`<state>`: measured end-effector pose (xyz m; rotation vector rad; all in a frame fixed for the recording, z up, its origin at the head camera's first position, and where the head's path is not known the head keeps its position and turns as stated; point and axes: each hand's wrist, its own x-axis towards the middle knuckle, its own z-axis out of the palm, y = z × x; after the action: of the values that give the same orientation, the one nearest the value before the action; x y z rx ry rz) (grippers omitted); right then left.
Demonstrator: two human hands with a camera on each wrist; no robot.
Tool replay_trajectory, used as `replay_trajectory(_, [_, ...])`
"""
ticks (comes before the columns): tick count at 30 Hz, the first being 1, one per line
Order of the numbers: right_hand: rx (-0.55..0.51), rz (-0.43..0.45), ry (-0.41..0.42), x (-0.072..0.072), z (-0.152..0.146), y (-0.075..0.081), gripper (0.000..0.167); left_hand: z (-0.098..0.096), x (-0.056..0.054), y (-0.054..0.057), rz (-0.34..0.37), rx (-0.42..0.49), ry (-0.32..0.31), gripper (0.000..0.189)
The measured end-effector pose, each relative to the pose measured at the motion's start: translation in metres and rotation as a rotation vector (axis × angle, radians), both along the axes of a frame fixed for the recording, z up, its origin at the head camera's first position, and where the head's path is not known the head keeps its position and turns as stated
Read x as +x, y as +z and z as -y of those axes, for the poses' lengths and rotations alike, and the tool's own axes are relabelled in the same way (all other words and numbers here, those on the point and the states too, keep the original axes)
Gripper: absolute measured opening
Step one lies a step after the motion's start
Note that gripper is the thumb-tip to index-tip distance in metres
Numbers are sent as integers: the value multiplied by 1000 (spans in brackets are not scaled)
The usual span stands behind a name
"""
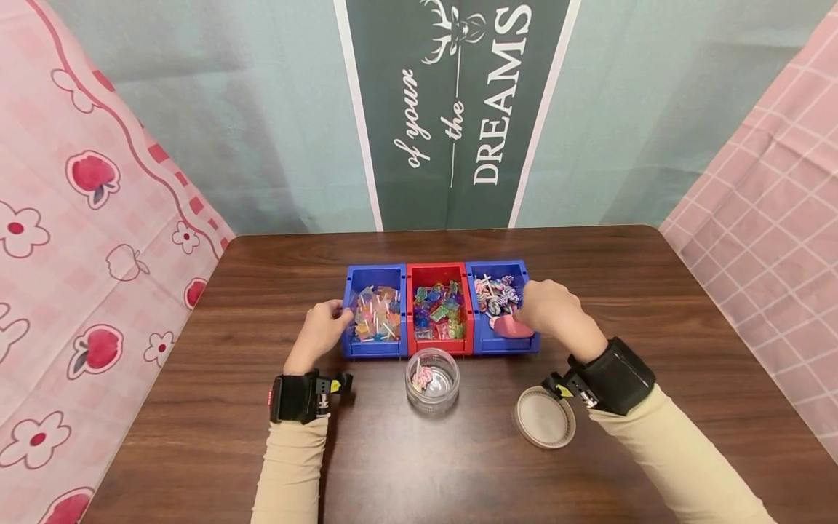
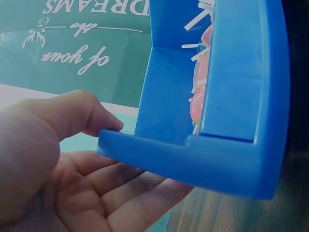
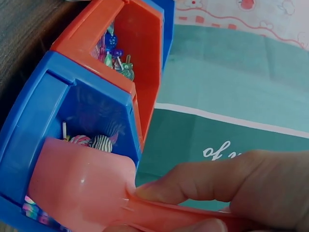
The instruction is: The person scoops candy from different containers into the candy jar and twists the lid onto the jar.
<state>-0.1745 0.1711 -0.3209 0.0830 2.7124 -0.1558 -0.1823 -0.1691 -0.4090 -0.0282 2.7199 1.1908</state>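
Observation:
In the head view, my left hand [image 1: 319, 331] grips the side wall of the left blue bin [image 1: 373, 350], which holds small wrapped lollipops [image 1: 377, 313]. The left wrist view shows the thumb on the top edge of the blue bin [image 2: 231, 169] and the fingers beneath, along its outer side. My right hand [image 1: 555, 311] holds a pink scoop [image 1: 512, 327] by its handle. The scoop's bowl [image 3: 82, 183] is inside the right blue bin [image 3: 36, 113], over swirl lollipops [image 3: 101, 143], covering part of them.
Between the blue bins stands a red bin [image 1: 435, 346] of wrapped candies [image 1: 440, 309]. A clear round jar [image 1: 444, 397] with a pink-and-white swirl lollipop [image 1: 422, 377] inside stands in front. A round lid [image 1: 545, 418] lies near my right wrist. A curtain [image 1: 281, 145] hangs behind the table.

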Motion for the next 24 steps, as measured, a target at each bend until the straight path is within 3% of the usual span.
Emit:
replay_trajectory(7, [-1, 10, -26, -2, 4, -3, 35, 0, 1, 1, -7, 1, -4, 38])
replay_trajectory(17, [-25, -59, -31, 8, 6, -11, 24, 1, 1, 2, -2, -1, -3, 38])
replay_trajectory(24, [-44, -168, -54, 15, 7, -21, 44, 1, 1, 3, -6, -5, -9, 39])
